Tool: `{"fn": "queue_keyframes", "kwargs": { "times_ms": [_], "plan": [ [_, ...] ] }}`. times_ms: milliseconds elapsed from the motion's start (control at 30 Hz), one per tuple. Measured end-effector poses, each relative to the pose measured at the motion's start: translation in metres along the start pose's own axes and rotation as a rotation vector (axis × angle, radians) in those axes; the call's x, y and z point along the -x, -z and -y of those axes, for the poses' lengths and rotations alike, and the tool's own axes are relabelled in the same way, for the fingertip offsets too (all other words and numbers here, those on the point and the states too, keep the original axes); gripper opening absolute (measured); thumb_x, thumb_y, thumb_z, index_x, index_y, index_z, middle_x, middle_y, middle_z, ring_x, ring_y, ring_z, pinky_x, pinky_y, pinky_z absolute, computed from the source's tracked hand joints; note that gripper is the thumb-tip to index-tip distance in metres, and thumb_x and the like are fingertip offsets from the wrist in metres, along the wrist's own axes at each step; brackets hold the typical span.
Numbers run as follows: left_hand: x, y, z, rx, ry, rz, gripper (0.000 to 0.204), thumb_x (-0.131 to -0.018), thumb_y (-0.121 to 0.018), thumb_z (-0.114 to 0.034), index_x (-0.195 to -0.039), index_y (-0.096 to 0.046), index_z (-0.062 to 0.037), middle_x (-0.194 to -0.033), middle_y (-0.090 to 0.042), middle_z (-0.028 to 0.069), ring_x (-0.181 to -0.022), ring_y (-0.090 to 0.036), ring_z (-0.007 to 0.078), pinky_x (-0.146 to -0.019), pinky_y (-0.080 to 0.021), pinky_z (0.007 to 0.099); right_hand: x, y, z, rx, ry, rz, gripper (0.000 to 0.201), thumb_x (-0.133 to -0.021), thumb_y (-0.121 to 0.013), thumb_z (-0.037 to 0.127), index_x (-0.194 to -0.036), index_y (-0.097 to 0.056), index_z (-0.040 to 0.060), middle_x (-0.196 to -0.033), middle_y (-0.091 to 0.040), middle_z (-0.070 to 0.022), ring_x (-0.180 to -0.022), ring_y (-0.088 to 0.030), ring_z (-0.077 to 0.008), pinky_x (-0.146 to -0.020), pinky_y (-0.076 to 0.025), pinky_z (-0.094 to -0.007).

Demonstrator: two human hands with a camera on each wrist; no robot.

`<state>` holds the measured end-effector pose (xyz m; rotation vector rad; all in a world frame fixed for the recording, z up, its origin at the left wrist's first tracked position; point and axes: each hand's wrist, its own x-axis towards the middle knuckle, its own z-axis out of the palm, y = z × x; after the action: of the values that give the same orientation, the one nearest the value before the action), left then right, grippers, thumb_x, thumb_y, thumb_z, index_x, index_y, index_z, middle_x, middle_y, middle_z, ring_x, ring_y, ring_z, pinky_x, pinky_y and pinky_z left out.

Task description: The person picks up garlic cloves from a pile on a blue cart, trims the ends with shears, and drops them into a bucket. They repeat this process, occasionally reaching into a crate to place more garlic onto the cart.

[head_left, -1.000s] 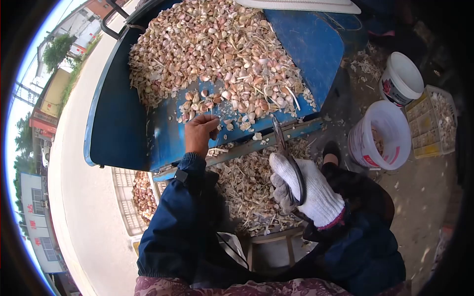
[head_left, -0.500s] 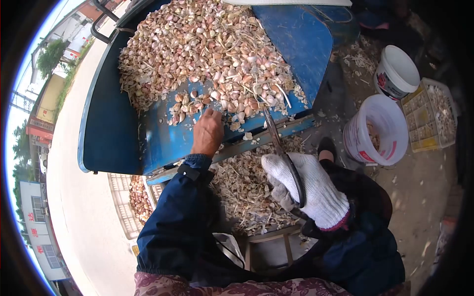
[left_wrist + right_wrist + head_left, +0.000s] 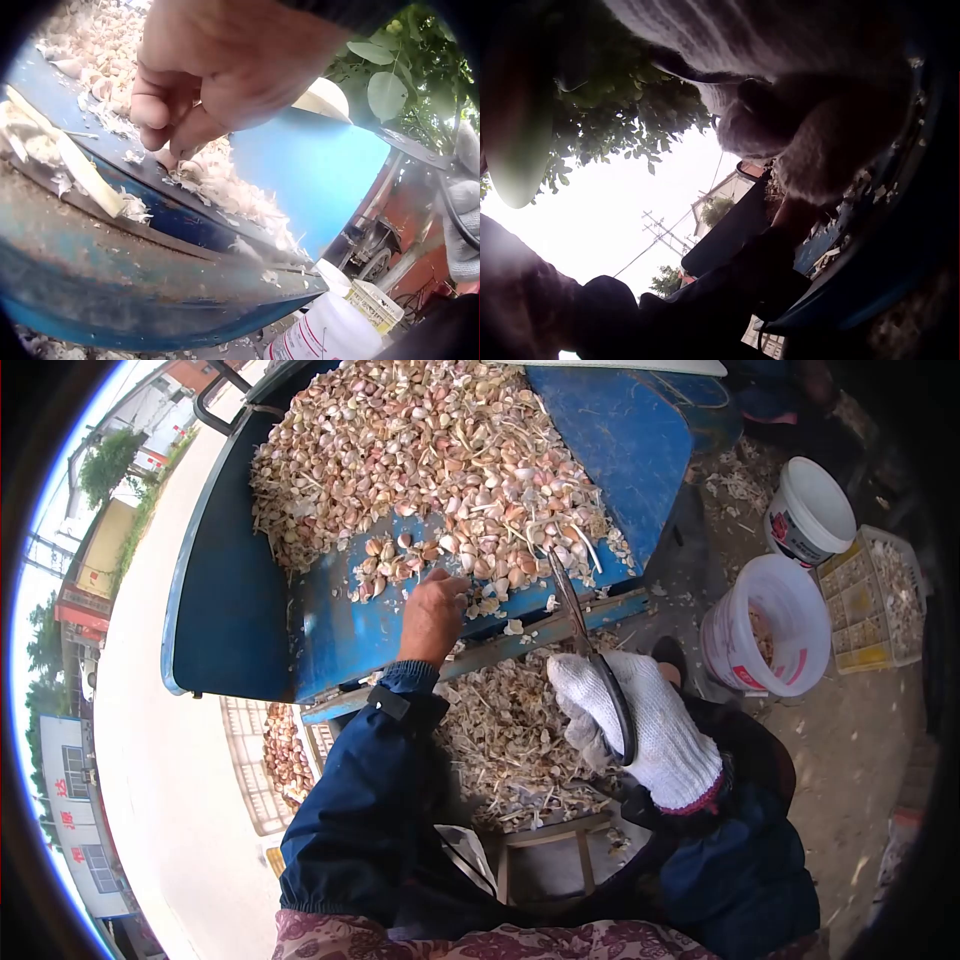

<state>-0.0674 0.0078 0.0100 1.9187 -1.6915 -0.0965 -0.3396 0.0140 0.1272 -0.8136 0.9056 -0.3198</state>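
Observation:
Garlic cloves (image 3: 420, 450) lie heaped in a blue metal trough (image 3: 230, 600). My bare left hand (image 3: 432, 618) is at the heap's near edge, over the trough's front lip. Seen from the left wrist, its thumb and curled fingers meet at a garlic clove (image 3: 166, 159), largely hidden beneath them. In a white knit glove, my right hand (image 3: 645, 725) grips scissors (image 3: 572, 605) by the dark handle loop. The blades point up and away, their tips overlapping the edge of the heap in the head view. The right wrist view is dark and shows mostly the glove (image 3: 817, 157).
Peelings and stems (image 3: 510, 750) fill the space under the trough's lip. At the right stand a white bucket (image 3: 815, 510), a translucent bucket (image 3: 730, 630) and a yellowish crate (image 3: 850, 605). Another crate (image 3: 245, 760) with cloves sits at the lower left.
My left hand has moved slightly right and forward to the edge of the heap, its fingers now turned down. The right hand still holds the scissors; the head view has shifted a little.

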Motion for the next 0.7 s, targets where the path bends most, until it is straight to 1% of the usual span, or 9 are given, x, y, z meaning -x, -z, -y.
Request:
{"fn": "queue_keyframes", "kwargs": {
  "times_ms": [67, 200, 333, 400, 433, 500, 567, 600, 700],
  "plan": [
    [-0.001, -0.005, -0.001, -0.075, -0.042, 0.064, 0.019, -0.076, -0.061, 0.003, -0.091, -0.071, -0.0020, -0.085, -0.064, 0.0144, -0.076, -0.064, 0.0341, -0.068, -0.051, 0.0398, 0.000, 0.003, 0.004, 0.112, 0.002, 0.029, 0.030, -0.092, -0.061, 0.036, -0.080, -0.056, 0.0087, -0.063, -0.051, 0.0008, -0.052, -0.053, -0.0094, -0.041, -0.043, -0.0238],
    [-0.001, -0.003, 0.001, -0.129, -0.096, 0.080, 0.018, -0.076, -0.060, 0.004, -0.090, -0.070, -0.0014, -0.083, -0.062, 0.0146, -0.076, -0.064, 0.0352, -0.068, -0.051, 0.0396, 0.004, -0.001, 0.005, 0.142, 0.080, -0.056, 0.040, -0.089, -0.066, 0.045, -0.080, -0.065, 0.0063, -0.054, -0.050, 0.0043, -0.044, -0.048, -0.0060, -0.040, -0.035, -0.0221],
    [0.000, -0.004, 0.010, -0.037, -0.142, 0.015, 0.017, -0.073, -0.058, 0.002, -0.086, -0.069, -0.0036, -0.082, -0.063, 0.0150, -0.074, -0.064, 0.0340, -0.064, -0.051, 0.0410, -0.001, 0.001, -0.002, 0.429, 0.198, -0.110, 0.049, -0.088, -0.064, 0.050, -0.071, -0.061, 0.0041, -0.050, -0.051, -0.0028, -0.043, -0.051, -0.0134, -0.041, -0.038, -0.0303],
    [0.001, 0.006, 0.009, 0.239, 0.152, 0.069, 0.014, -0.073, -0.062, 0.003, -0.085, -0.067, -0.0005, -0.078, -0.066, 0.0124, -0.066, -0.064, 0.0254, -0.057, -0.050, 0.0354, -0.005, 0.002, -0.006, 0.459, 0.240, -0.111, 0.052, -0.087, -0.063, 0.052, -0.068, -0.059, 0.0033, -0.050, -0.053, -0.0068, -0.042, -0.053, -0.0185, -0.042, -0.040, -0.0341],
    [0.000, 0.013, 0.007, 0.235, 0.148, 0.070, 0.014, -0.073, -0.062, 0.003, -0.085, -0.067, -0.0005, -0.078, -0.066, 0.0124, -0.066, -0.064, 0.0254, -0.057, -0.050, 0.0354, -0.006, 0.005, -0.007, 0.600, 0.260, -0.108, 0.050, -0.086, -0.065, 0.050, -0.071, -0.058, 0.0031, -0.052, -0.054, -0.0067, -0.045, -0.054, -0.0170, -0.043, -0.041, -0.0314],
    [0.000, 0.029, -0.002, 0.997, 0.550, 0.198, 0.009, -0.077, -0.064, 0.002, -0.086, -0.066, 0.0024, -0.076, -0.067, 0.0094, -0.062, -0.062, 0.0163, -0.052, -0.048, 0.0281, -0.011, 0.007, -0.013, 0.736, 0.283, -0.109, 0.048, -0.085, -0.068, 0.049, -0.074, -0.057, 0.0030, -0.054, -0.055, -0.0065, -0.048, -0.056, -0.0156, -0.044, -0.042, -0.0286],
    [0.006, 0.039, -0.016, 1.063, 0.540, 0.209, 0.008, -0.080, -0.066, 0.001, -0.087, -0.064, 0.0042, -0.076, -0.066, 0.0074, -0.060, -0.061, 0.0127, -0.049, -0.046, 0.0242, -0.015, 0.006, -0.024, 1.259, 0.670, -0.333, 0.052, -0.082, -0.068, 0.052, -0.069, -0.056, 0.0028, -0.054, -0.057, -0.0135, -0.047, -0.057, -0.0248, -0.045, -0.044, -0.0342],
    [0.009, 0.042, -0.024, 1.118, 0.544, 0.217, 0.009, -0.079, -0.067, 0.001, -0.088, -0.064, 0.0043, -0.076, -0.066, 0.0082, -0.059, -0.061, 0.0132, -0.049, -0.047, 0.0245, -0.015, 0.001, -0.026, 1.269, 0.647, -0.337, 0.055, -0.079, -0.068, 0.056, -0.067, -0.055, 0.0037, -0.056, -0.057, -0.0174, -0.049, -0.058, -0.0318, -0.046, -0.044, -0.0384],
    [0.014, 0.047, -0.033, 1.234, 0.551, 0.230, 0.013, -0.078, -0.071, 0.001, -0.090, -0.065, 0.0040, -0.075, -0.067, 0.0095, -0.058, -0.061, 0.0142, -0.048, -0.047, 0.0252, -0.023, -0.002, -0.036, 1.408, 0.677, -0.328, 0.057, -0.078, -0.067, 0.059, -0.067, -0.054, 0.0043, -0.053, -0.055, -0.0153, -0.049, -0.059, -0.0324, -0.046, -0.045, -0.0400]
  ]
}}
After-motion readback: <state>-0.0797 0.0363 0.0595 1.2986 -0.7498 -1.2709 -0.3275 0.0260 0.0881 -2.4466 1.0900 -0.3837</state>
